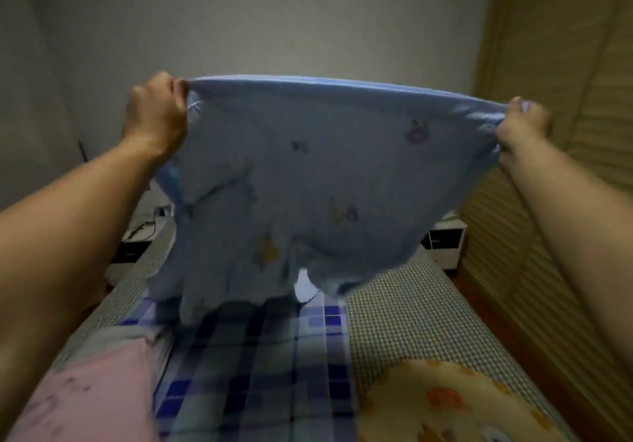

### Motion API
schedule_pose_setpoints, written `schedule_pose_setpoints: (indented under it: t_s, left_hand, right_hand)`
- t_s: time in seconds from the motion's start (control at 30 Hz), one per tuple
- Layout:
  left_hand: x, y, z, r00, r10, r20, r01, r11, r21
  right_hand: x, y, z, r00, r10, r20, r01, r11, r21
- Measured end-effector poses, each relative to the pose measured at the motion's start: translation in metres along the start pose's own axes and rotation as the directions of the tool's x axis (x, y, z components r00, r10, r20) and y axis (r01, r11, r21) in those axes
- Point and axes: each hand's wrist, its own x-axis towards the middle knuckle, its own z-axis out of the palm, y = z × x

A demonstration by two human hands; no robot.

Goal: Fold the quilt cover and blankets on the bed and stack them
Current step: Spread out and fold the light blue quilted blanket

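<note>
A light blue blanket [308, 174] with small cartoon prints hangs in the air above the bed, stretched wide. My left hand [156, 112] grips its upper left corner and my right hand [522, 126] grips its upper right corner. Its lower edge hangs loose just above a blue and white checked quilt cover [257, 366] spread on the bed. A pink blanket [85, 397] lies at the near left and a yellow patterned blanket [455, 404] at the near right.
The bed [404, 311] has a small-checked sheet. A white and black bedside cabinet [445, 239] stands at the far right, another low stand with cables [137, 232] at the far left. A slatted wardrobe [565, 133] lines the right side.
</note>
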Motion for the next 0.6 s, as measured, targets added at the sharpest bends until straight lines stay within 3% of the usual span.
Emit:
schedule_pose_setpoints:
  t_s: [0.1, 0.17, 0.27, 0.33, 0.4, 0.47, 0.53, 0.6]
  left_hand:
    - [-0.010, -0.018, -0.016, 0.969, 0.215, 0.123, -0.236, 0.951, 0.201]
    - [-0.010, -0.019, -0.022, 0.957, 0.261, 0.125, -0.282, 0.939, 0.197]
    - [-0.026, -0.006, -0.018, 0.965, 0.241, 0.106, -0.250, 0.964, 0.090]
    - [-0.065, -0.003, -0.003, 0.951, 0.248, 0.184, -0.235, 0.968, -0.090]
    - [-0.130, -0.009, 0.014, 0.908, 0.263, 0.327, -0.169, 0.942, -0.289]
    - [-0.226, -0.020, 0.025, 0.755, 0.314, 0.575, -0.061, 0.908, -0.415]
    - [-0.335, -0.027, 0.031, 0.480, 0.373, 0.794, 0.020, 0.900, -0.435]
    - [-0.436, -0.033, 0.041, 0.222, 0.401, 0.889, 0.024, 0.909, -0.416]
  right_hand:
    - [-0.002, 0.003, -0.002, 1.000, 0.010, 0.022, -0.009, 1.000, -0.027]
    - [-0.001, 0.006, 0.001, 1.000, 0.005, 0.003, -0.005, 0.997, 0.072]
    - [-0.004, 0.009, -0.003, 0.995, 0.023, -0.096, -0.001, 0.973, 0.231]
    - [-0.008, 0.029, -0.019, 0.984, 0.053, -0.171, -0.003, 0.960, 0.281]
    - [-0.022, 0.072, -0.048, 0.986, 0.055, -0.160, -0.017, 0.974, 0.224]
    - [-0.046, 0.140, -0.077, 1.000, 0.000, 0.010, 0.002, 0.991, -0.135]
    - [-0.085, 0.222, -0.105, 0.957, 0.153, 0.245, -0.011, 0.868, -0.497]
    - [-0.134, 0.306, -0.136, 0.881, 0.338, 0.331, -0.085, 0.802, -0.591]
